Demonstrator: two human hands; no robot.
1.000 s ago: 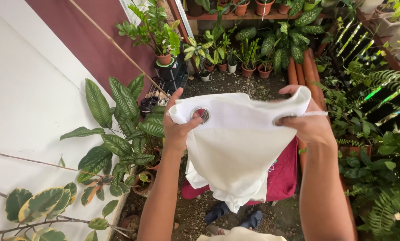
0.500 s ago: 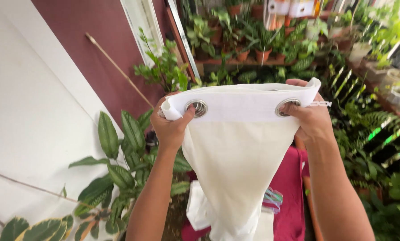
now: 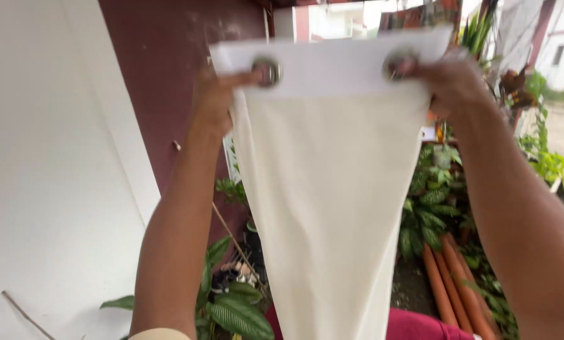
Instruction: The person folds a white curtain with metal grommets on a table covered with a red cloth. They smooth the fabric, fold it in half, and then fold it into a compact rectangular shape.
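I hold a cream-white curtain (image 3: 332, 189) up high by its top band, which has two metal eyelets. My left hand (image 3: 216, 101) grips the band beside the left eyelet (image 3: 266, 70). My right hand (image 3: 448, 82) grips it at the right eyelet (image 3: 398, 63). The cloth hangs straight down between my arms and narrows toward the bottom of the view.
A white wall (image 3: 55, 176) and a dark red wall (image 3: 168, 75) stand to the left. Potted leafy plants (image 3: 231, 302) sit below, more plants (image 3: 439, 201) at right, with orange pipes (image 3: 452, 289) on the ground and a red cloth (image 3: 420, 324) beneath.
Both hands have lifted the curtain from chest height to overhead, and it has unfolded to hang full length. The view has tilted up from the ground toward the walls.
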